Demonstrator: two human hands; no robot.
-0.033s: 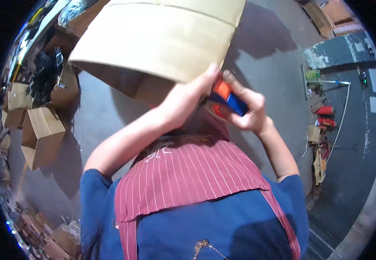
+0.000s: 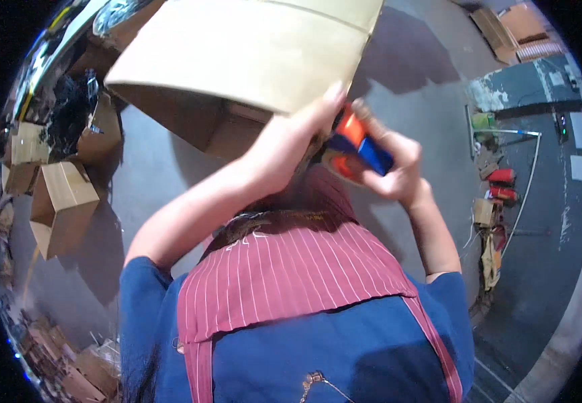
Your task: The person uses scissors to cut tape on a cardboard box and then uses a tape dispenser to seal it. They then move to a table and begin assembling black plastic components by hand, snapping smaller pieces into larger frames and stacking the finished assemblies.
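Note:
A large tan cardboard box fills the top of the view, its near lower side gaping and dark inside. At the box's near right corner, my left hand is closed on the cardboard, thumb stretched along the edge and the other fingers hidden. Just to the right, my right hand grips an orange and blue tape dispenser, with a roll below it. The dispenser's front end is against or very near the box's corner; which one I cannot tell.
A smaller open carton stands on the floor at left, beside further cartons and dark plastic. On the right, red items and a thin white frame lie by a dark green surface. More cardboard sits at the far right.
My right hand and the tape dispenser have shifted slightly right, away from my left hand. My left hand has moved slightly up along the box edge, still on the box.

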